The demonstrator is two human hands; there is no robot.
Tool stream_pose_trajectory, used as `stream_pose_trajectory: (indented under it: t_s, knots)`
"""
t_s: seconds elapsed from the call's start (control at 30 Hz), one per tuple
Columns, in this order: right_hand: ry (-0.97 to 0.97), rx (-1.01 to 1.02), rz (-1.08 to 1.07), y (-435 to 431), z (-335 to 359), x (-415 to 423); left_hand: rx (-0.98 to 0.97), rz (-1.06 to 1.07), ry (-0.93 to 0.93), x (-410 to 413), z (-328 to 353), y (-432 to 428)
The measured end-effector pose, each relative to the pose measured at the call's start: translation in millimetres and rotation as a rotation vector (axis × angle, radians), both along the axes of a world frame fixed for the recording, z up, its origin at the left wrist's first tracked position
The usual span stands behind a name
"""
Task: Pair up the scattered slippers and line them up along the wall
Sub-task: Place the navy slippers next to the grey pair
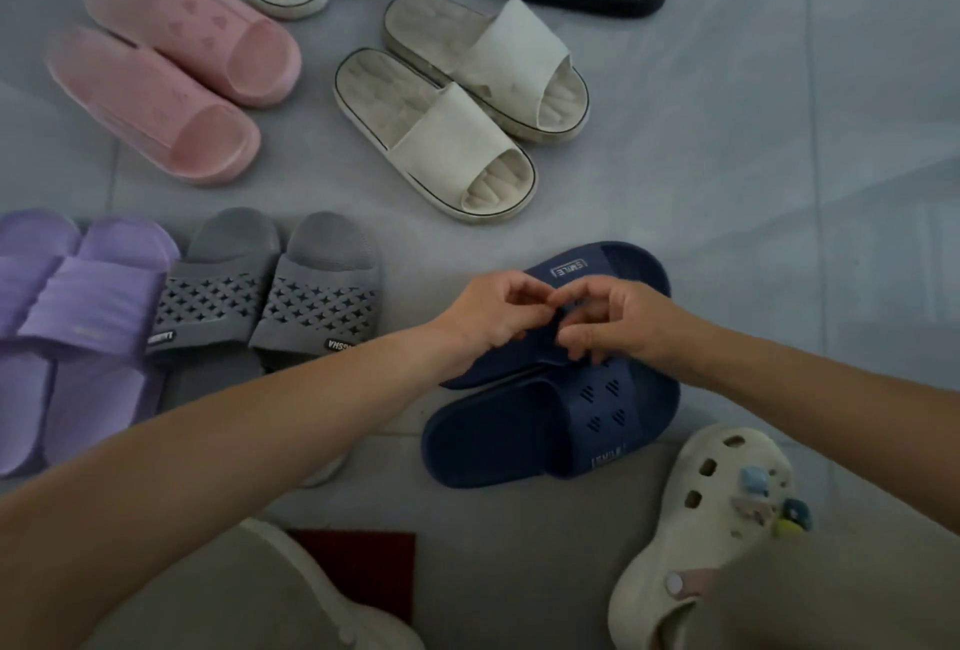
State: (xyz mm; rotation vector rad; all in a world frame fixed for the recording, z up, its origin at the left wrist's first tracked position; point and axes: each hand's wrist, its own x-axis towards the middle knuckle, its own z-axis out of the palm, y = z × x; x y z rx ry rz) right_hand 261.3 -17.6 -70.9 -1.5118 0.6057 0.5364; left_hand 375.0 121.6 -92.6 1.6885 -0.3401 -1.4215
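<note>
L hand (488, 317) & R hand (621, 324) pinch navy slipper (631, 267) strap, mate (540, 436) alongside

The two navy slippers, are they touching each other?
Touching. The head view shows the upper navy slipper overlapping the lower navy slipper, no floor between.

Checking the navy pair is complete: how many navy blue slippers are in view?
2. The far navy slipper has its strap held by the left hand and right hand; the near navy slipper lies against it, closer to the camera. None seems hidden.
</note>
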Motion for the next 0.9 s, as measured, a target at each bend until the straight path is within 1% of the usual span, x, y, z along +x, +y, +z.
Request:
stream_pose_trajectory:
  t_s: [0.03,0.07,0.13,0.17,0.2,0.23,0.27,0.3,0.37,0.43,0.47,0.53,0.63,0.7,0.73,0.8,0.9]
  knots:
    - [0.057,-0.081,-0.028,2.7,-2.4,-10.9,-0.011,-0.037,-0.045,-1.4,-2.0,-3.4]
    - [0.128,-0.215,-0.033,6.5,-5.8,-23.9,-0.014,-0.046,-0.082,-2.5,-4.4,-7.1]
    - [0.261,-0.498,-0.025,17.9,-14.0,-54.5,0.023,-0.017,-0.151,-6.3,-10.4,-12.5]
    - [0.302,-0.568,-0.025,25.9,-17.0,-68.5,0.053,0.017,-0.167,-9.8,-14.4,-13.3]
    - [0.325,-0.58,-0.03,34.7,-18.9,-79.0,0.091,0.064,-0.124,-14.5,-18.1,-12.8]
    - [0.327,-0.576,-0.03,42.9,-20.9,-85.1,0.124,0.107,-0.036,-19.5,-20.1,-12.4]
    - [0.318,-0.593,-0.019,49.1,-23.6,-87.0,0.154,0.126,0.057,-25.5,-21.4,-12.1]
    - [0.309,-0.636,-0.002,53.2,-26.8,-85.2,0.177,0.109,0.111,-31.2,-21.9,-12.1]
    - [0.288,-0.706,0.021,57.7,-31.1,-77.9,0.19,0.032,0.078,-39.8,-23.8,-15.0]
    - [0.243,-0.635,-0.032,58.5,-33.6,-74.2,0.202,0.076,0.024,-44.4,-22.3,-17.9]
    - [0.211,-0.58,-0.058,56.1,-34.2,-74.3,0.21,0.148,0.039,-46.7,-21.7,-17.1]
    - [0.137,-0.513,-0.019,45.8,-30.5,-73.1,0.218,0.33,0.142,-52.6,-16.9,-10.9]
    - [0.008,-0.516,0.151,22.1,-19.2,-57.5,0.2,0.58,0.31,-65.6,-4.8,3.2]
    - [-0.037,-0.523,0.347,10.8,-13.7,-41.7,0.197,0.707,0.37,-73.5,4.2,11.7]
    - [-0.046,-0.524,0.446,8.0,-12.7,-33.9,0.184,0.756,0.388,-76.3,7.6,16.3]
    - [-0.059,-0.519,0.566,7.7,-13.1,-19.4,0.146,0.821,0.41,-76.8,12.7,26.2]
    - [-0.086,-0.533,0.634,17.9,-15.8,3.4,0.115,0.919,0.397,-65.9,11.0,43.2]
